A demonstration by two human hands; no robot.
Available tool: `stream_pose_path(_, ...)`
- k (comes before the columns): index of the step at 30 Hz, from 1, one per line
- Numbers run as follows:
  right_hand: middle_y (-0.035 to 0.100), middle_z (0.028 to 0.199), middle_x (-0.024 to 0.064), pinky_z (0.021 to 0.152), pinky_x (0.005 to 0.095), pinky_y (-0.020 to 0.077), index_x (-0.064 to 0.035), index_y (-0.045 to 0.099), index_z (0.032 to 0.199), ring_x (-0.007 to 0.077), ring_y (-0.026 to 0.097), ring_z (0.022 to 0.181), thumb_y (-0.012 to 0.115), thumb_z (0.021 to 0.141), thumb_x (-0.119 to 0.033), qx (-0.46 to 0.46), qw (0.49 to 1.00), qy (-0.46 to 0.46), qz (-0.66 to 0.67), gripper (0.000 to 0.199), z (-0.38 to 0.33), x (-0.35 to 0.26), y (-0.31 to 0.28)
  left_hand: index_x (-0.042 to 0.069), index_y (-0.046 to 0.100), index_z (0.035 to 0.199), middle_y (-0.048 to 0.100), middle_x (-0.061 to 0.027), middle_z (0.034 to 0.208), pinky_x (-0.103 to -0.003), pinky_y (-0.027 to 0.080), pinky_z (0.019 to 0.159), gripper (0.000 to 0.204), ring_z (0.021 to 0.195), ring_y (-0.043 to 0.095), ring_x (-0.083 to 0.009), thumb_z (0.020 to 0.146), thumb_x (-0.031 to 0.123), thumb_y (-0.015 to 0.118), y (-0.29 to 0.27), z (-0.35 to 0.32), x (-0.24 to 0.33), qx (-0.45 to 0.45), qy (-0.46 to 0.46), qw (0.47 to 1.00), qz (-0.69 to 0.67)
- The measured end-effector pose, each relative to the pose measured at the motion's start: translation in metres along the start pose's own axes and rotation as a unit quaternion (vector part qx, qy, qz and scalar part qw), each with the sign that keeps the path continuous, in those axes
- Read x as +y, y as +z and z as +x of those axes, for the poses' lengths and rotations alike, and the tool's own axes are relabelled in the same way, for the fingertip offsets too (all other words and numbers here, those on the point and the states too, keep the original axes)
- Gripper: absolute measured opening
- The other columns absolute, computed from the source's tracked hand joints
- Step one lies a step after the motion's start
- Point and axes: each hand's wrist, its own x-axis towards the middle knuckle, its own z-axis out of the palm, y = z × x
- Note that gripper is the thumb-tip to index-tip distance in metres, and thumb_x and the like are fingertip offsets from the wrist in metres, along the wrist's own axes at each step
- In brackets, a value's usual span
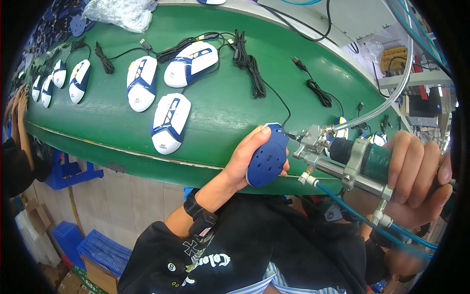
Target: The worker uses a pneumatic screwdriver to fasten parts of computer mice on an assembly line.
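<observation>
My left hand (243, 156) is closed round a computer mouse (267, 158) whose dark blue underside, dotted with holes and slots, faces me. Its black cable runs up and back to a tied bundle. My right hand (416, 171) grips a powered screwdriver (364, 159) with a dark green body and metal fittings. The screwdriver points left, its thin tip at the upper right edge of the mouse's underside; whether it touches a screw is too small to tell. Several white, blue and yellow mice, among them one mouse (171, 123) close by, lie top side up on the green bench.
The green bench (117, 128) curves across the view. Tied cables (319, 93) lie beyond my hands. A clear hose (391, 100) and blue air tubes (338, 198) trail from the screwdriver. Another person's hands (20, 112) rest at the far left edge. Blue crates (103, 250) stand on the floor.
</observation>
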Motion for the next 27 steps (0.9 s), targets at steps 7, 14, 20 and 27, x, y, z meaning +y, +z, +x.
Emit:
stream_pose_path(7,0.05,0.059,-0.0079,0.057,0.0198,0.0417,-0.0093,0.049,0.097,0.0021,0.049,0.049,0.053,0.096,-0.021,-0.013,1.0,-0.005,0.003,0.012,0.001,0.006,0.003,0.006,0.045,0.109,0.061,-0.013,0.093,-0.036,0.06,0.067,0.038,0.076,0.068,-0.022,0.099,0.042,0.045,0.001,-0.004,0.005,-0.001,0.007,1.0,0.003)
stream_pose_path(14,0.049,0.059,-0.0067,0.056,0.0198,0.0432,-0.0092,0.045,0.09,0.0024,0.05,0.048,0.053,0.095,-0.017,-0.02,1.0,-0.002,0.0,0.012,-0.002,-0.008,0.006,0.006,0.045,0.108,0.06,-0.0123,0.094,-0.036,0.06,0.067,0.04,0.076,0.067,-0.0207,0.1,0.045,0.044,0.003,-0.004,0.003,-0.013,0.033,0.998,0.042)
stream_pose_path(20,0.061,0.059,-0.002,0.063,0.0104,0.0538,-0.0054,0.053,0.084,0.0029,0.06,0.052,0.07,0.083,-0.006,-0.315,0.928,-0.051,0.193,0.017,-0.012,-0.051,-0.051,0.002,0.054,0.112,0.064,-0.0156,0.096,-0.042,0.06,0.073,0.059,0.081,0.069,-0.0274,0.097,0.057,0.04,-0.022,0.003,-0.005,0.024,0.021,0.999,0.041)
stream_pose_path(27,0.057,0.056,-0.0051,0.046,0.0133,0.0463,-0.0115,0.042,0.092,0.0024,0.053,0.044,0.067,0.09,-0.015,0.044,0.998,-0.041,-0.005,0.025,-0.025,-0.017,0.038,0.004,0.056,0.108,0.066,-0.0124,0.093,-0.031,0.057,0.07,0.051,0.077,0.067,-0.0162,0.1,0.051,0.037,-0.007,0.002,0.005,0.005,0.029,0.999,0.042)
